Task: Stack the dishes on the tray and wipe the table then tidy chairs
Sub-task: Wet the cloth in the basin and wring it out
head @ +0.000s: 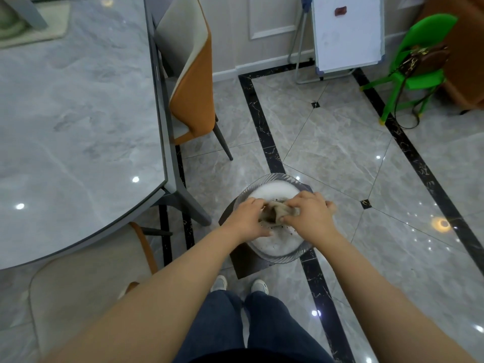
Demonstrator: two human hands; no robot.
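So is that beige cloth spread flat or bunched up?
Bunched up: the beige cloth is crumpled between the left hand and right hand, over the ribbed glass dish.

Both hands (248, 218) (311, 218) grip a cloth (275, 213) over a glass dish (272, 251).

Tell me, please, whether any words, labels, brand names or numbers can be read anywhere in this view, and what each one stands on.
No legible text anywhere.
Whiteboard: only faint smudges and a dark reddish object stuck near the top, no words.
Brown bag on the green chair: a patterned surface, too small and blurred to read.
Shoes: a dark mark, too small to read.
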